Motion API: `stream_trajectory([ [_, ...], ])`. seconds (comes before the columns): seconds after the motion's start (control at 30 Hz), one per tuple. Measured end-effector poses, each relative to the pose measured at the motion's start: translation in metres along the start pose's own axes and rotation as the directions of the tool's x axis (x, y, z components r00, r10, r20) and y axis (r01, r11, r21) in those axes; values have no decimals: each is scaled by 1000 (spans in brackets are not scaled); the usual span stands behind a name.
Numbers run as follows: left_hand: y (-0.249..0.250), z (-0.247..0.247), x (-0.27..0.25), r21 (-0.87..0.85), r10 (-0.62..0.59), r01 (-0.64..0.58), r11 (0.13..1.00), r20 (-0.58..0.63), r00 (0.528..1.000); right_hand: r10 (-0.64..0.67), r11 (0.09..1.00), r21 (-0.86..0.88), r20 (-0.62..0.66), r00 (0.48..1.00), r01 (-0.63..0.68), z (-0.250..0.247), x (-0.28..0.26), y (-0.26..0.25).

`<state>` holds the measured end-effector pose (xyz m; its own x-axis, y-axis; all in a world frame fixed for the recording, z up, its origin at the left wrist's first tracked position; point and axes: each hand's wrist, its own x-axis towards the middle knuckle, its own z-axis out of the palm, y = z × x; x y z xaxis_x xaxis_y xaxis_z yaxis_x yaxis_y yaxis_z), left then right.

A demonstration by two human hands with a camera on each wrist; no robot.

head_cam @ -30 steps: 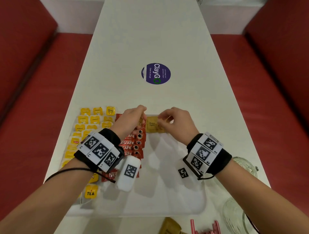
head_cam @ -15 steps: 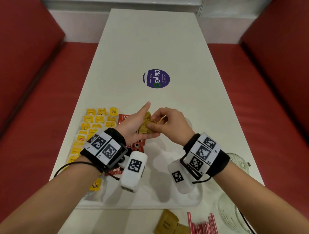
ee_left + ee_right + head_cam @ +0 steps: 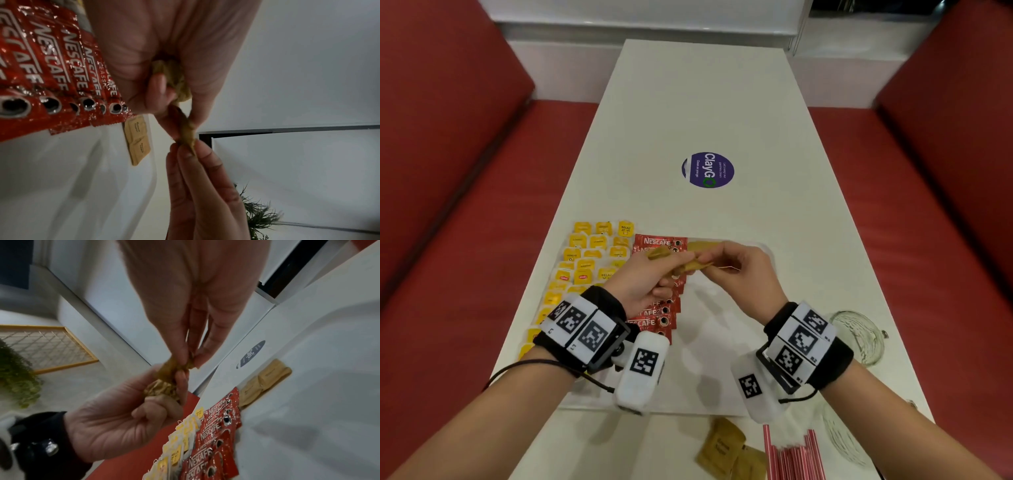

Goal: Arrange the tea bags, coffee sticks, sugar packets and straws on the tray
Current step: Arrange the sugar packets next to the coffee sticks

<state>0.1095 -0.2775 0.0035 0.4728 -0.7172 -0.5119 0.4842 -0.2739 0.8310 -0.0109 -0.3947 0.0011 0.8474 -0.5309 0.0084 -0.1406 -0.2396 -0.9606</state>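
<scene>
My left hand (image 3: 681,265) hovers over the white tray (image 3: 715,346) and grips a bunch of brown sugar packets (image 3: 164,386). My right hand (image 3: 709,266) pinches the end of one sugar packet (image 3: 188,134) sticking out of that bunch. Two sugar packets (image 3: 705,245) lie flat at the tray's far edge, beside a column of red coffee sticks (image 3: 659,308). Yellow tea bags (image 3: 589,260) fill the tray's left side. Loose sugar packets (image 3: 722,448) and red straws (image 3: 791,459) lie on the table in front of the tray.
Two glass jars (image 3: 858,337) (image 3: 840,442) stand at the table's right edge. A round purple sticker (image 3: 707,170) marks the table's middle. Red benches (image 3: 465,240) flank the table. The tray's right half holds nothing.
Both hands have lifted from the tray's far edge, where a packet was laid down, and met above the coffee sticks. My right hand now pinches a packet in the left hand's bunch.
</scene>
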Motion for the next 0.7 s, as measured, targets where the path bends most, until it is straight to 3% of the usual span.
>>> stream_trajectory([
  [0.1,1,-7,-3,119,72,-70,990,-14,997,44,997,64,80,996,-49,-1,-6,-1],
  [0.2,3,-8,-4,221,114,-102,970,-41,993,94,987,131,11,996,-94,-5,-4,-1],
  [0.37,2,-6,-4,218,118,-111,970,-20,993,197,931,291,112,974,-222,-6,2,-2],
  [0.47,2,-7,-4,251,103,-101,963,7,995,180,939,284,72,981,-193,-8,3,-1],
  [0.6,0,-4,-5,473,108,-114,873,40,993,180,957,230,10,984,-178,-8,5,3],
  [0.7,-4,-2,-2,513,70,-78,855,35,997,177,972,155,20,984,-178,-6,4,9],
])
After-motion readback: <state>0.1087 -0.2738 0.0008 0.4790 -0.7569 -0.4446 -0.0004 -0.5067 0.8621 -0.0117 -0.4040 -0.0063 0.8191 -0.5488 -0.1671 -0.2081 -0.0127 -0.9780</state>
